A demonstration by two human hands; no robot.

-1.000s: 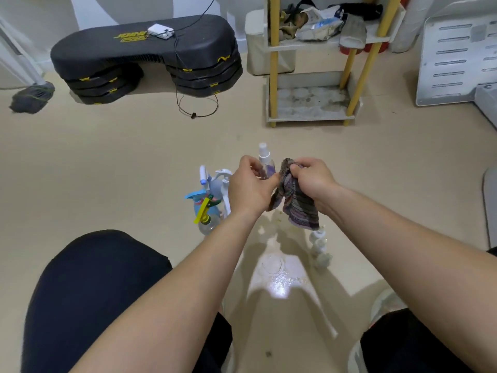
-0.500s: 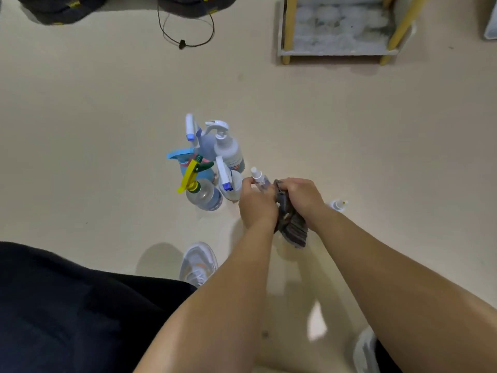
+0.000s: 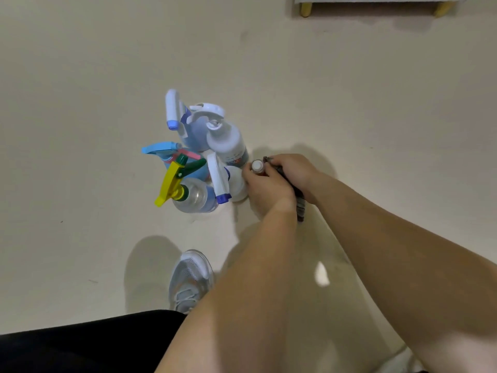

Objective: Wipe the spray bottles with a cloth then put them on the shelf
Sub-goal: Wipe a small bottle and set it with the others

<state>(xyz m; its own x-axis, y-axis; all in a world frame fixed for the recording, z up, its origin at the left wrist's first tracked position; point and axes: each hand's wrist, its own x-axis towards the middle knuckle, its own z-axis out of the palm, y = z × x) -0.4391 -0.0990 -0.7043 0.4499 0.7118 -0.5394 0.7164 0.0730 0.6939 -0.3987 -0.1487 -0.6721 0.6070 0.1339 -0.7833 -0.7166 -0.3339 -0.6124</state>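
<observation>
My left hand (image 3: 265, 189) grips a small spray bottle (image 3: 257, 166) with a white cap, low over the floor. Only its top shows above my fingers. My right hand (image 3: 293, 168) holds a dark striped cloth (image 3: 300, 208) against the bottle's right side; the cloth's end hangs out below my wrist. Just left of my hands several spray bottles stand bunched together on the floor: a clear one with a yellow trigger (image 3: 188, 196), a blue one (image 3: 172, 157), a white one (image 3: 228, 144) and a pale blue one with a white trigger (image 3: 193, 125).
The shelf's bottom edge and its two yellow feet (image 3: 305, 8) show at the top right. My grey shoe (image 3: 191, 278) rests on the beige floor below the bottles. My dark-clad knee (image 3: 88, 343) fills the bottom left.
My view has tilted down, so the shelf has almost left the frame. Both hands have lowered the small bottle and cloth toward the floor, right beside the bunch of bottles.
</observation>
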